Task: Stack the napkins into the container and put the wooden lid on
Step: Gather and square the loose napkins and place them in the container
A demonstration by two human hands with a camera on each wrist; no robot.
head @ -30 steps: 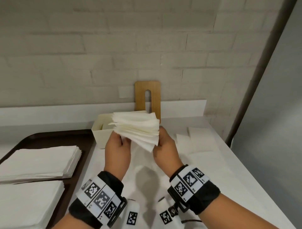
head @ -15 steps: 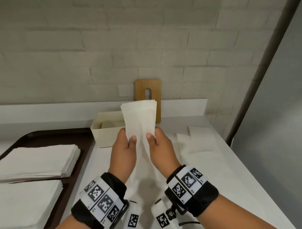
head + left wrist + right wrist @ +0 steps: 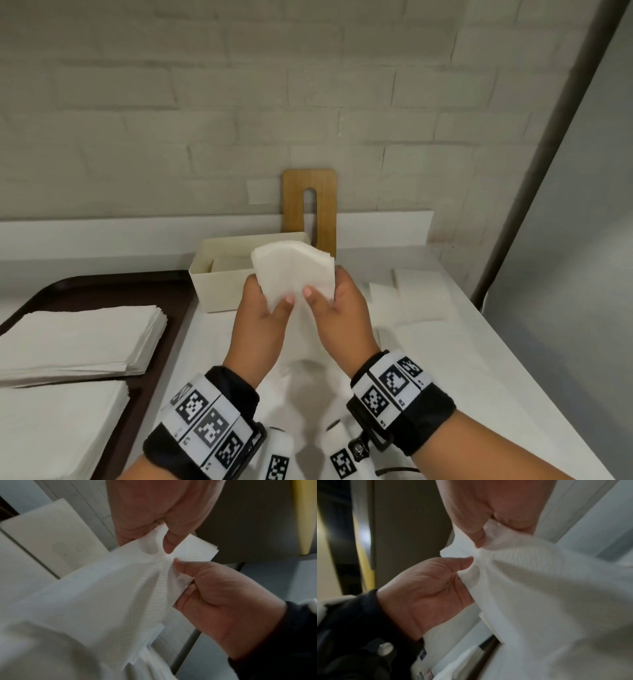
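Nearest the person, to the left of the left hand (image 3: pixel 262 320), a dark tray (image 3: pixel 102 284) carries two piles of napkins (image 3: pixel 78 337), one closer and one just beyond it. Both hands are raised over the white counter (image 3: pixel 462 377), close together, and share one small stack of napkins (image 3: pixel 294 274). The left hand pinches its lower left edge, thumb on the near face and fingers curled behind; the right hand (image 3: pixel 339 308) pinches the lower right edge the same way. The wrist views show each thumb pressed into the soft paper, which bunches between them. To the right of the right hand, a few loose napkins (image 3: pixel 421 294) lie flat on the counter. Directly beyond the hands, partly hidden by the held stack, stands one open cream container (image 3: pixel 219 287); something pale lies inside it. Farthest off, one wooden lid (image 3: pixel 310 181) with a slot in it leans upright against the brick wall (image 3: pixel 239 102), just behind the container.
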